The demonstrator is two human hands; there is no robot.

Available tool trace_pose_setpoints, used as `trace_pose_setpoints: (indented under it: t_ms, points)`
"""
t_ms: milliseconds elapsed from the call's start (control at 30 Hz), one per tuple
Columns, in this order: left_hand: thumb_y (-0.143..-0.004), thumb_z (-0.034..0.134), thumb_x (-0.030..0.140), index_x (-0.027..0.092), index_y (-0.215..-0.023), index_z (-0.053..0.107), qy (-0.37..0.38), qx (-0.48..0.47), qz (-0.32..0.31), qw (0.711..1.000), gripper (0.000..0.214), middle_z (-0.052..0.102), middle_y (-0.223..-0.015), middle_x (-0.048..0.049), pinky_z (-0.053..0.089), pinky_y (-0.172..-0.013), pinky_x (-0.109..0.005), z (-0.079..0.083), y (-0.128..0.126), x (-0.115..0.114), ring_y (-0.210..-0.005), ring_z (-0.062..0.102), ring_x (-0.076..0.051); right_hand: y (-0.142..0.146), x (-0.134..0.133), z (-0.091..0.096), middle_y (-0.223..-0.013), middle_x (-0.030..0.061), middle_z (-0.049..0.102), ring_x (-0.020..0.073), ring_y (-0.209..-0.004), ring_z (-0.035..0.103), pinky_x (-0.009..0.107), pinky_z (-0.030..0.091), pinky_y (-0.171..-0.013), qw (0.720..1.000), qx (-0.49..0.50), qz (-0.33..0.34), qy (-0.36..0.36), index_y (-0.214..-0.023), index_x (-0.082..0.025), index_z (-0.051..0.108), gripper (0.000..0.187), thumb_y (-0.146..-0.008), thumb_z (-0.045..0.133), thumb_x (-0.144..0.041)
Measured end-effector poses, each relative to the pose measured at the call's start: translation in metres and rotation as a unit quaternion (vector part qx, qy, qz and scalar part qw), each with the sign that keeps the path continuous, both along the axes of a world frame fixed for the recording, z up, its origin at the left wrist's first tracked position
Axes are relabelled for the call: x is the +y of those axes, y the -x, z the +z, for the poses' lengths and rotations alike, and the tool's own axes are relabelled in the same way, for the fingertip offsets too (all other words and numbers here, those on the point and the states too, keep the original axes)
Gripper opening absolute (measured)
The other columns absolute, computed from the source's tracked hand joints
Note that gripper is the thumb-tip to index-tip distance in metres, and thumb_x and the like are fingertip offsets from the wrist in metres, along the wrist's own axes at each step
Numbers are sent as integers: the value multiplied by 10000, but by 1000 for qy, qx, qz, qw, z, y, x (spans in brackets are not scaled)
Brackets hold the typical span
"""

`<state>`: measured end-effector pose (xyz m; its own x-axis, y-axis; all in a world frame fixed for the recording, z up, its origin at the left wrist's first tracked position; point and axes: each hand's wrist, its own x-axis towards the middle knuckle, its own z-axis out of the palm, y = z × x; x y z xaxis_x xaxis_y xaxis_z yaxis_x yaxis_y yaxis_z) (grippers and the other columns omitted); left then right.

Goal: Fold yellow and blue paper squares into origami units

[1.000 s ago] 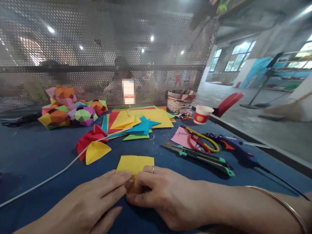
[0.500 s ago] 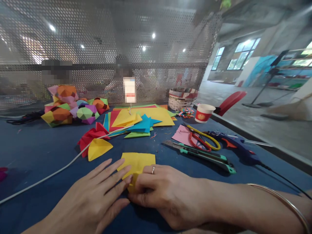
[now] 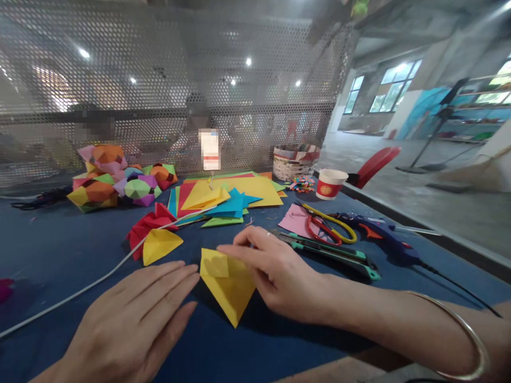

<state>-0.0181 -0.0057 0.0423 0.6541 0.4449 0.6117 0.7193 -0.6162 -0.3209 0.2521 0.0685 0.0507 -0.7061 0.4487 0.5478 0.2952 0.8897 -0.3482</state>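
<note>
By left hand (image 3: 123,314), yellow paper (image 3: 229,292), folded, pointed

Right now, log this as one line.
folded yellow paper: near corner pointed; right hand: over its far right part; left hand: flat beside it; utility knife: beyond right hand

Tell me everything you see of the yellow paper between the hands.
The yellow paper looks matte and thin, folded, with a flap across its top and sides tapering to a point nearest the wearer. It is on the dark blue table; whether fully flat is unclear. The right hand's grip covers its upper right; the left hand's grip is beside its left edge, contact unclear.
</note>
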Motion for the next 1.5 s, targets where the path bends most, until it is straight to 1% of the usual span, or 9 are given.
trace_pose_setpoints:
  t_ms: [200, 333, 533, 667, 800, 933, 1100, 1367, 1500]
  points:
    - [-1000, 555, 250, 235, -1240, 624, 65, -72, -39, 995, 249, 782, -1119, -17, 470, -1095, -270, -4, -16, -14, -1099, 691, -160, 4, 11, -3, -1268, 161, 618, 279, -1204, 562, 490, 457, -1081, 983, -92, -131, 89, -1309, -95, 603, 378, -955, 471, -68]
    - [-1058, 363, 279, 283, -1382, 556, 162, -10, -132, 978, 376, 766, -1254, -5, 415, -1182, -306, -1, -29, -10, -1241, 668, -160, 7, 10, 3, -1277, 152, 629, 298, -1206, 568, 493, 449, -1078, 973, -130, -166, 98, -1307, -106, 601, 329, -993, 503, -127]
    - [-1026, 512, 241, 242, -1508, 472, 184, 156, -184, 953, 483, 567, -1504, 41, 315, -1227, -265, 15, -27, 6, -1379, 567, -134, 8, 10, 8, -1311, 173, 650, 315, -1268, 573, 503, 422, -1091, 959, -146, -210, 118, -1345, -103, 571, 338, -1032, 500, -210]
    - [-1063, 457, 257, 245, -1493, 474, 171, 84, -162, 968, 431, 615, -1464, 51, 101, -1293, -286, 0, -25, 4, -1416, 520, -102, 8, 11, 7, -1303, 177, 669, 322, -1248, 596, 504, 428, -1064, 959, -139, -211, 127, -1331, -101, 583, 333, -1021, 508, -197]
    - [-1077, 415, 287, 302, -1515, 432, 185, 6, -147, 972, 439, 738, -1313, 27, 188, -1290, -326, -19, -28, -3, -1334, 607, -131, 7, 11, 6, -1039, 88, 741, 237, -965, 676, 409, 478, -919, 962, -120, -201, 141, -1310, -139, 600, 337, -985, 508, -145]
    - [-1084, 281, 521, 274, -1463, 489, 189, -15, -138, 972, 497, 757, -1283, -2, 221, -1280, -295, -8, -22, 1, -1265, 656, -133, 6, 12, 9, -717, -30, 647, 127, -623, 551, 242, 390, -600, 961, -25, -168, 219, -1085, -169, 693, 289, -892, 500, -75]
    - [-1086, 339, 506, 321, -1461, 491, 158, 5, -62, 986, 445, 696, -1377, 102, 155, -1265, -173, 5, -3, 1, -1367, 555, -54, 5, 9, 11, -740, -4, 712, 116, -592, 545, 235, 393, -576, 948, 21, -149, 281, -812, -179, 759, 303, -831, 473, -79]
    - [-1085, 364, 429, 408, -1254, 624, 179, -86, 11, 980, 310, 769, -1180, 134, 491, -1038, -129, -1, 13, 0, -1107, 726, -83, 1, 2, 7, -881, 58, 745, 178, -808, 652, 312, 524, -812, 998, 35, 43, 41, -981, -149, 753, 338, -776, 519, -19]
    - [-1084, 383, 443, 388, -1205, 627, 171, -80, 2, 982, 277, 774, -1125, 154, 476, -1016, -91, 3, 11, 2, -1050, 730, -60, 1, 7, 3, -1041, 98, 683, 200, -932, 622, 334, 523, -847, 999, -7, 42, -20, -1152, -150, 728, 377, -833, 559, -41]
